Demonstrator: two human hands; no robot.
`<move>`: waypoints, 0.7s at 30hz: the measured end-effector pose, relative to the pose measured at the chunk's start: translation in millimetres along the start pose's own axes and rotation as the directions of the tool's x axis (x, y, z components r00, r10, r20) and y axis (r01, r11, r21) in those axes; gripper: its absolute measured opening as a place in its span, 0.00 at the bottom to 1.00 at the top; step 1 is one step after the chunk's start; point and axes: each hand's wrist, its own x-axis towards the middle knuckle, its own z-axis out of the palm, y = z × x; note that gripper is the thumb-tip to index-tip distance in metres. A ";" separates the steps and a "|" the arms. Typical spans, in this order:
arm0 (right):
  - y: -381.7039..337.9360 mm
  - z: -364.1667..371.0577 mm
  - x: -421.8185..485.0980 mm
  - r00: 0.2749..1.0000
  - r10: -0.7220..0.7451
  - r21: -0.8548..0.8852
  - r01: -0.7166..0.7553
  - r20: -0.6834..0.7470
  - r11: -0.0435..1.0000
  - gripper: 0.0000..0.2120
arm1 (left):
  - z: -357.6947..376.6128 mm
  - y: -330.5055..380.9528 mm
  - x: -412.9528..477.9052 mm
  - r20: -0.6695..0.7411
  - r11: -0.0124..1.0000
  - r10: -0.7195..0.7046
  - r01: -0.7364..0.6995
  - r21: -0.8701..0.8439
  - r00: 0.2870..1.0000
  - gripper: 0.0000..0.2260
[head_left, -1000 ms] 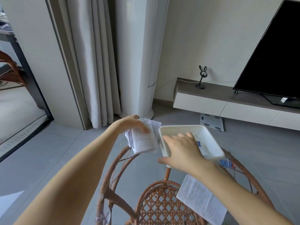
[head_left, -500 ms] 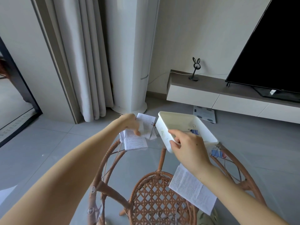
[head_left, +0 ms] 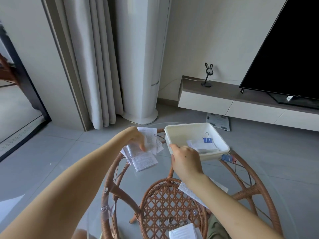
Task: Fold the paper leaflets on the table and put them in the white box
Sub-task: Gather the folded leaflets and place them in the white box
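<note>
Since a second ago, the right grip (head_left: pixel 185 159) has been clamped onto the near corner of the box (head_left: pixel 181 135). Leaflets (head_left: pixel 145 159) lie at nine o'clock from it, under the nearer left grip (head_left: pixel 136 140); whether they are pinched or pressed cannot be told.

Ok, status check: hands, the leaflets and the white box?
Left hand on leaflet pile, grip unclear. Right hand grips white box rim. Clipped leaflets inside. Nothing blocking.

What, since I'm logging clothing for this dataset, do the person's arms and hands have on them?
Nothing: the left hand and right hand are ungloved, with no ring, watch or bracelet showing. The left forearm and right forearm are bare, no sleeve in view.
</note>
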 end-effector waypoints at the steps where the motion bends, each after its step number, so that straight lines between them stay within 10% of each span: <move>1: -2.6 -0.9 0.1 0.998 -0.010 -0.016 0.011 0.054 1.000 0.14 | 4.0 -5.6 -5.0 -0.009 0.999 -0.016 0.016 -0.042 1.000 0.25; 11: 5.0 -51.0 -29.0 0.989 0.135 0.213 -0.145 0.061 0.966 0.15 | 39.4 -55.9 -81.3 -0.201 0.879 0.062 -0.149 -0.454 0.978 0.18; 17: 7.1 -96.9 -108.8 0.800 0.132 0.331 -0.384 0.585 0.862 0.45 | 78.2 -77.3 -132.1 -0.198 0.736 0.003 -0.136 -0.663 0.980 0.26; 21: -3.5 -86.4 -155.8 0.742 0.115 0.241 -0.355 0.660 0.903 0.50 | 104.9 -75.8 -156.9 -0.174 0.708 0.012 -0.131 -0.694 0.985 0.34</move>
